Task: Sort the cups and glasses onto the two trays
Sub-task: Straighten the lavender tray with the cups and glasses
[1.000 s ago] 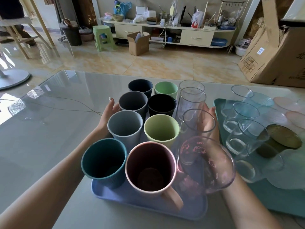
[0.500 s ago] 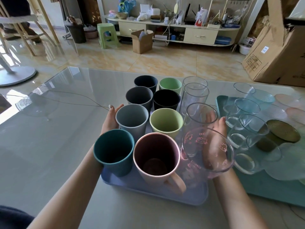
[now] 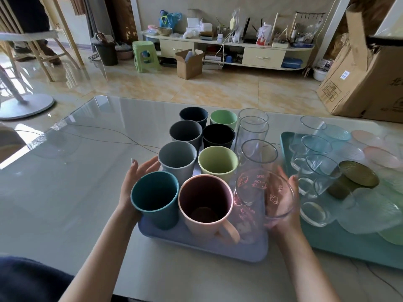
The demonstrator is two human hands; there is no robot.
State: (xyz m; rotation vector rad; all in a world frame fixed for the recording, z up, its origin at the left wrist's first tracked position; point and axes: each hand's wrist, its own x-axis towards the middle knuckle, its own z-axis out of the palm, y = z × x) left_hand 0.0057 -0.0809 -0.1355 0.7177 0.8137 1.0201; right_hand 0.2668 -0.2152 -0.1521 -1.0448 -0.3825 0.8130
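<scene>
The blue tray [image 3: 250,250] sits on the glass table [image 3: 76,171] right in front of me, crammed with coloured cups in two rows and a line of clear glasses along its right side. My left hand [image 3: 135,182] lies flat against its left edge beside the teal cup [image 3: 154,199], fingers straight and spread. My right hand [image 3: 285,199] is on the right edge behind the printed glass [image 3: 261,192]; seen through the glass, its fingers look fairly straight, though I cannot tell if they curl under the rim. The teal tray [image 3: 340,243] with more glasses lies just beside it. If I push or lift unevenly, I reckon the tall glasses [image 3: 253,129] could tip against each other, or the tray could knock its neighbour.
</scene>
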